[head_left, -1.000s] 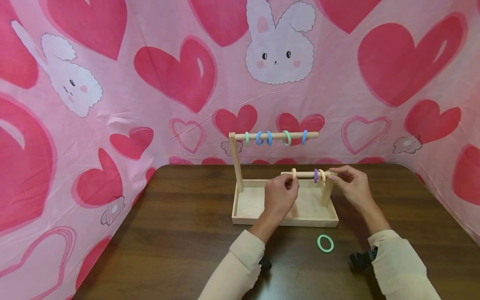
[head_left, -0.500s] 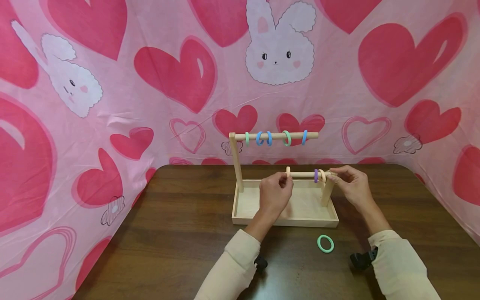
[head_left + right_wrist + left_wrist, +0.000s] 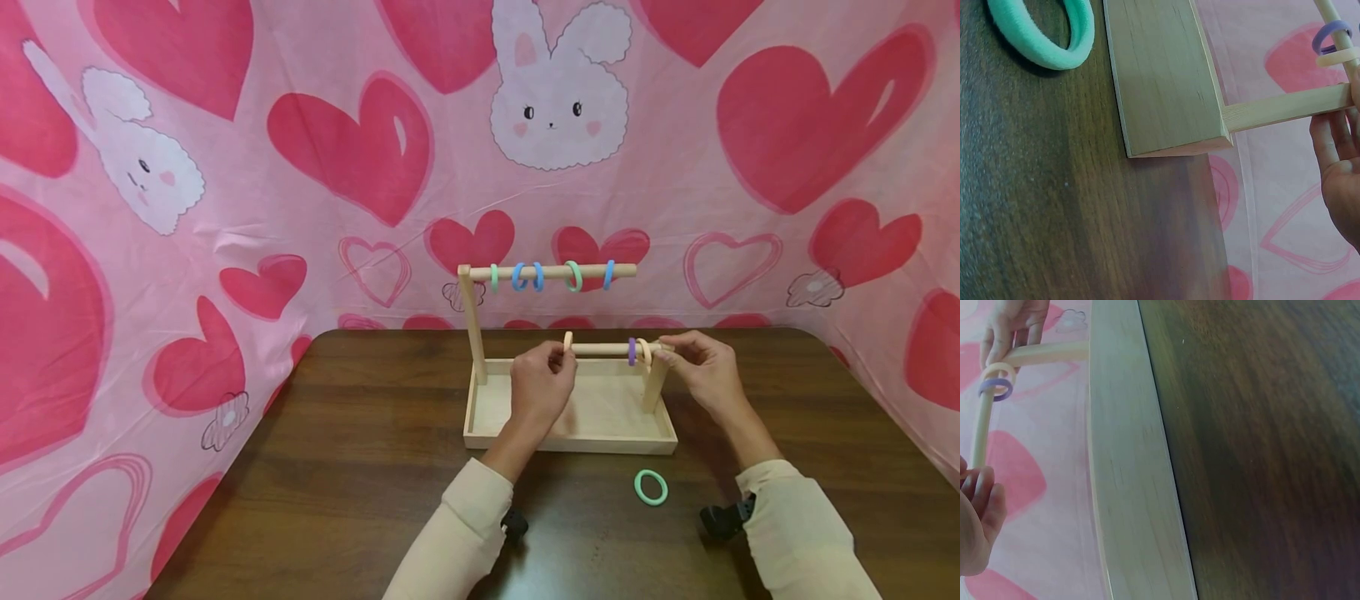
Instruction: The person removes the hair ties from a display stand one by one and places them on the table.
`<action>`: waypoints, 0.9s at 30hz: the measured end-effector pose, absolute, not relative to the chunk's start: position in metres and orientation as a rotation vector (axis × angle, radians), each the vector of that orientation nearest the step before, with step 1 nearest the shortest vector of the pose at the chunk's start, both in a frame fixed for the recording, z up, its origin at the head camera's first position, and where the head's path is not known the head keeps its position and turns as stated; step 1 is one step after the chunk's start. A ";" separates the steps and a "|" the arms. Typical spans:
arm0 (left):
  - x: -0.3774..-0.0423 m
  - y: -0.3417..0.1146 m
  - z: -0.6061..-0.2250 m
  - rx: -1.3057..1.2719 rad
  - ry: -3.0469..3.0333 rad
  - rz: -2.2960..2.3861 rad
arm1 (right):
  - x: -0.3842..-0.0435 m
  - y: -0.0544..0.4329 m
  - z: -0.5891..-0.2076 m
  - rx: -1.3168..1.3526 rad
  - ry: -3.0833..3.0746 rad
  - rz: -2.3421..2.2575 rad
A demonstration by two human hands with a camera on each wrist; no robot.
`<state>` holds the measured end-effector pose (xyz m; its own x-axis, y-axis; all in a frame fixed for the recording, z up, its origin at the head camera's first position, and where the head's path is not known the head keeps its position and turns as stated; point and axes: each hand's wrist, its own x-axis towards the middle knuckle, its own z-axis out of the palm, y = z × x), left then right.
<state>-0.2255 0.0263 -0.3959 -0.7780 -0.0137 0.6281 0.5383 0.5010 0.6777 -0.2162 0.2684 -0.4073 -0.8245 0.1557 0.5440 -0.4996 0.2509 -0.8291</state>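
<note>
My left hand pinches a cream hair tie at the free left end of the lower bar of a wooden rack. Whether the tie still circles the bar's tip is hard to tell. Farther right on that bar hang a purple hair tie and a second cream hair tie. My right hand grips the top of the short post, where the bar joins it. In the left wrist view, the left hand is partly cut off by the frame edge.
Several green and blue hair ties hang along the rack's upper bar, held by a tall post. The shallow tray forms the base. A mint green hair tie lies on the dark wooden table before it.
My left hand has slid the pinched cream hair tie leftward along the lower bar to its free end. The right hand has kept its grip on the post.
</note>
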 end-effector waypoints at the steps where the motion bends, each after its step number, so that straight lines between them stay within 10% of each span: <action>1: -0.226 0.026 -0.396 -0.426 -2.178 -1.255 | -0.216 0.269 -0.407 0.305 -2.005 1.608; 27: -0.227 0.009 -0.398 -0.388 -2.185 -1.294 | -0.216 0.269 -0.408 0.287 -2.022 1.592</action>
<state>-0.2270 0.0093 -0.3977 -0.7982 -0.0366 0.6013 0.5097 0.4911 0.7064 -0.2160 0.2688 -0.4078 -0.8287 0.1622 0.5356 -0.4826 0.2777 -0.8307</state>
